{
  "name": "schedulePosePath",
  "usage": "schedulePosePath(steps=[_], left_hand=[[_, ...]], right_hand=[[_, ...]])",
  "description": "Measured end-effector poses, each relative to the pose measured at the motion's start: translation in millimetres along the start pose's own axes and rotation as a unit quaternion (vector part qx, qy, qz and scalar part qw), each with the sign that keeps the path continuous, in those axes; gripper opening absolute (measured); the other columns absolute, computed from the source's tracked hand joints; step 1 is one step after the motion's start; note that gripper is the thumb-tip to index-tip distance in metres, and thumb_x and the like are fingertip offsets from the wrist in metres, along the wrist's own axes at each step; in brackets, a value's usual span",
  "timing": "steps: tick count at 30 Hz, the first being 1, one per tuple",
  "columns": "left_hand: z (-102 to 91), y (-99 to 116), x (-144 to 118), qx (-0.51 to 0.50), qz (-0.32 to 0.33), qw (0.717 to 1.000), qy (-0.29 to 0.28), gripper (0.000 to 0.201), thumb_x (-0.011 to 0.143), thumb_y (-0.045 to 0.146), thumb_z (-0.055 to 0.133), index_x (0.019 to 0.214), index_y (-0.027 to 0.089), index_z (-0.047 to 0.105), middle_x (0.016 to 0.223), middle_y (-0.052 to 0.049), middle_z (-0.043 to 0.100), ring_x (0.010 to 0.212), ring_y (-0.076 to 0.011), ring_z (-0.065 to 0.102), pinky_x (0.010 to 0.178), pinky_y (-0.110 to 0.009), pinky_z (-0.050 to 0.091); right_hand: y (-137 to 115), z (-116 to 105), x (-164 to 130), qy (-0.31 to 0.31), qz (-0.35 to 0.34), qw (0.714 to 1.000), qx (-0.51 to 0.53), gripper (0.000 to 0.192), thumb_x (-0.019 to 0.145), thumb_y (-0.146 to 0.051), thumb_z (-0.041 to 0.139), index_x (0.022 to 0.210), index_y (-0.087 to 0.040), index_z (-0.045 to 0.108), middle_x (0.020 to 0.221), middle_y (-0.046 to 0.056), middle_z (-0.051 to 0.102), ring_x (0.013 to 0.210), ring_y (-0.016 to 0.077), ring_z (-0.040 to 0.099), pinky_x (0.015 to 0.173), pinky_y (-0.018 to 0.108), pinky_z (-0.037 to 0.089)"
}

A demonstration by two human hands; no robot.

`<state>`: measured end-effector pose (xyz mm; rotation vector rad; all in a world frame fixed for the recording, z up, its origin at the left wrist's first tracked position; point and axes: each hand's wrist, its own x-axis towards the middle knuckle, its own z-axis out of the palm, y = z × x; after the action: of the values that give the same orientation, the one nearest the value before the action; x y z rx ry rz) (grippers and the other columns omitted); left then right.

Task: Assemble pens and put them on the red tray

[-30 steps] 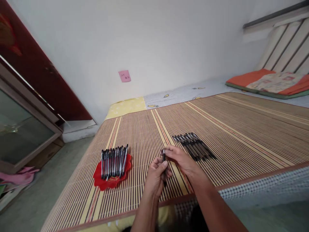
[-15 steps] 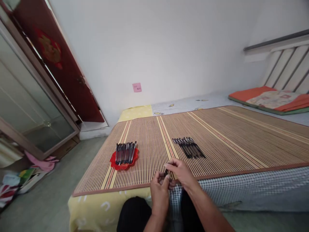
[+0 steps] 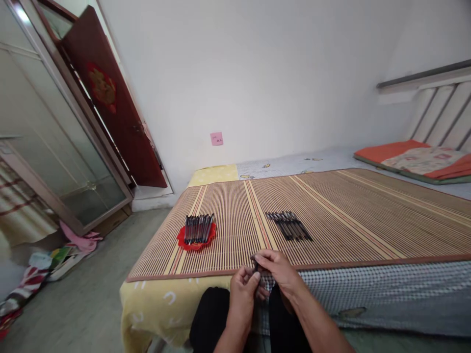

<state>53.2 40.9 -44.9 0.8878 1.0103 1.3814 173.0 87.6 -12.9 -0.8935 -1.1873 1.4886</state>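
My left hand and my right hand meet in front of the bed's near edge, and both grip one small dark pen that is mostly hidden by the fingers. On the striped bamboo mat a red flower-shaped tray carries a row of several black pens. To its right a second row of several dark pens lies straight on the mat. Both rows are well beyond my hands.
A yellow sheet hangs over the bed's front left corner. An orange cushion lies at the headboard on the far right. A red door and a glass cabinet stand left, with clothes on the floor.
The camera has pulled back from the bed, so both pen rows look smaller and farther. My hands, still together on the pen, have come off the mat to its front edge.
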Motion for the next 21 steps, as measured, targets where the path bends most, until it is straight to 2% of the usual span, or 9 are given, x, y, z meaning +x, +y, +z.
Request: schedulePosePath(steps=[4,7,11,14,16,18,20,21], left_hand=[[-1.5,-5,0,0.043,0.04,0.997,0.049,0.045,0.071,0.052,0.081,0.073,0.019,0.052,0.055,0.003,0.06,0.044,-0.0131,0.06,0.045,-0.021,0.043],[-1.9,-9,4,0.049,0.049,0.996,0.058,0.044,0.07,0.052,0.082,0.071,0.019,0.051,0.056,0.005,0.055,0.043,-0.0116,0.056,0.045,-0.022,0.045],[-5.5,-15,12,0.046,0.033,0.997,0.051,0.046,0.07,0.054,0.08,0.072,0.02,0.05,0.056,0.006,0.053,0.041,-0.0115,0.054,0.043,-0.023,0.043],[-11.0,-16,15,0.068,0.019,0.997,0.033,0.042,0.074,0.054,0.077,0.074,0.019,0.054,0.059,0.004,0.056,0.045,-0.0137,0.056,0.045,-0.024,0.044],[-13.7,-12,14,0.101,0.039,0.993,0.043,0.036,0.079,0.051,0.073,0.082,0.017,0.061,0.072,-0.003,0.065,0.062,-0.0186,0.065,0.059,-0.028,0.051],[-12.3,0,11,0.132,0.076,0.985,0.083,0.032,0.083,0.047,0.069,0.094,0.016,0.066,0.089,-0.009,0.07,0.085,-0.0235,0.068,0.078,-0.033,0.053],[-3.7,18,6,0.145,0.101,0.977,0.119,0.031,0.086,0.045,0.067,0.1,0.017,0.067,0.097,-0.011,0.071,0.092,-0.0253,0.067,0.085,-0.036,0.051],[3.9,29,4,0.143,0.106,0.977,0.118,0.031,0.086,0.045,0.066,0.099,0.017,0.067,0.097,-0.011,0.07,0.09,-0.0252,0.067,0.084,-0.037,0.051]], right_hand=[[9,6,4,0.018,-0.009,1.0,-0.015,0.045,0.064,-0.06,0.081,0.063,-0.017,0.067,0.054,-0.004,0.049,0.054,0.0121,0.041,0.054,0.027,0.031],[21,4,8,0.039,-0.023,0.998,-0.034,0.047,0.064,-0.063,0.08,0.064,-0.018,0.067,0.055,-0.004,0.048,0.055,0.0134,0.042,0.054,0.027,0.032],[41,0,12,0.026,-0.013,0.999,-0.028,0.049,0.069,-0.065,0.076,0.076,-0.017,0.073,0.064,0.0,0.059,0.062,0.016,0.052,0.057,0.027,0.038],[54,1,15,0.013,0.001,1.0,0.015,0.045,0.073,-0.062,0.076,0.076,-0.016,0.073,0.069,0.002,0.063,0.067,0.0175,0.058,0.061,0.028,0.045],[62,2,18,0.038,0.009,0.996,0.085,0.041,0.072,-0.058,0.078,0.075,-0.017,0.072,0.072,0.002,0.066,0.07,0.0191,0.062,0.066,0.029,0.049],[71,1,22,0.067,0.02,0.983,0.17,0.038,0.068,-0.055,0.082,0.076,-0.019,0.072,0.076,0.004,0.07,0.077,0.0222,0.066,0.071,0.032,0.053],[78,1,25,0.091,0.036,0.968,0.231,0.038,0.06,-0.05,0.088,0.076,-0.02,0.071,0.075,0.004,0.072,0.08,0.025,0.069,0.073,0.036,0.056],[79,3,25,0.099,0.045,0.964,0.242,0.039,0.056,-0.049,0.09,0.076,-0.021,0.071,0.073,0.004,0.072,0.08,0.0264,0.07,0.073,0.037,0.056]])
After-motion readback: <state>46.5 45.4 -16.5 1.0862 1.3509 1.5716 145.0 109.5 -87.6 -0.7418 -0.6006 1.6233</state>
